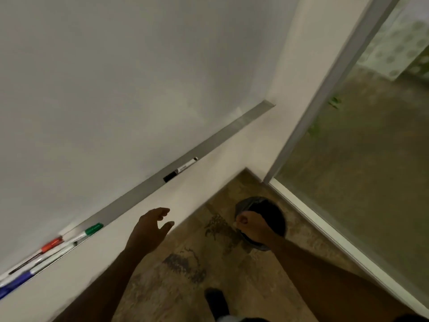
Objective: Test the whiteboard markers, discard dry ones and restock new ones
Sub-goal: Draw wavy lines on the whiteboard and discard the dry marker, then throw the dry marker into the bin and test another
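- The left hand [148, 231] is being held in the air just below the tray [220, 138], with its fingers spread and relaxed and nothing being gripped.
- The right hand [251, 226] is being held over the bin [276, 217], with its fingers curled into a tight fist. A pale sliver is showing at the thumb side, and whether anything is being held cannot be told.
- The bin (lined with a dark bag) is being kept on the floor [209, 275] in the corner, between the wall and the glass door [359, 159].
- A black marker [181, 169] is being kept alone on the tray, well apart from the others and well apart from both hands.
- A green marker [89, 231], a red marker [50, 246] and a blue marker [16, 283] are being kept close together at the tray's lower left end, beneath the whiteboard [116, 89].
- A dark shoe [216, 300] is being shown on the floor between the two forearms.
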